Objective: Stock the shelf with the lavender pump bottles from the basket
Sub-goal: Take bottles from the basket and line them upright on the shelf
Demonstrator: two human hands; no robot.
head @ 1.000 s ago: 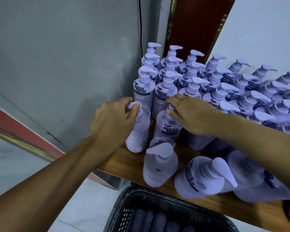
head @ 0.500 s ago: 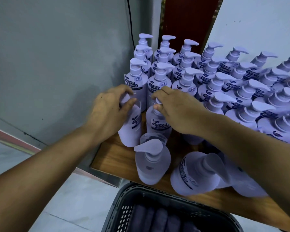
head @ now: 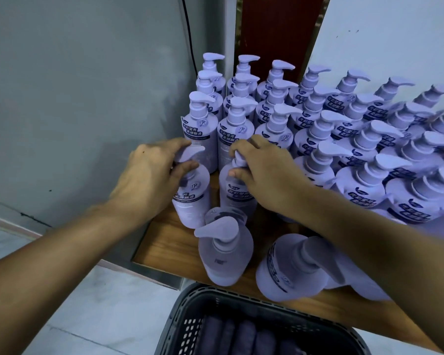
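Many lavender pump bottles (head: pixel 318 129) stand in rows on the wooden shelf (head: pixel 164 239). My left hand (head: pixel 149 175) grips the pump head of the leftmost front bottle (head: pixel 192 198), which stands upright by the grey wall. My right hand (head: pixel 264 172) holds the pump neck of the bottle beside it (head: pixel 237 196). Two more bottles, one (head: pixel 223 252) with its back turned and one (head: pixel 290 270) to its right, stand at the shelf's front edge. The dark basket (head: pixel 190 316) below holds several lying bottles (head: pixel 241 336).
A grey wall (head: pixel 75 98) closes the shelf's left side, with a black cable (head: pixel 189 34) running down it. A dark red panel (head: pixel 277 29) and white wall (head: pixel 395 34) stand behind. Pale floor tiles (head: pixel 87 316) lie at the lower left.
Both hands have stayed on the same two bottles. The left bottle's label has turned round toward me. The view has shifted slightly.
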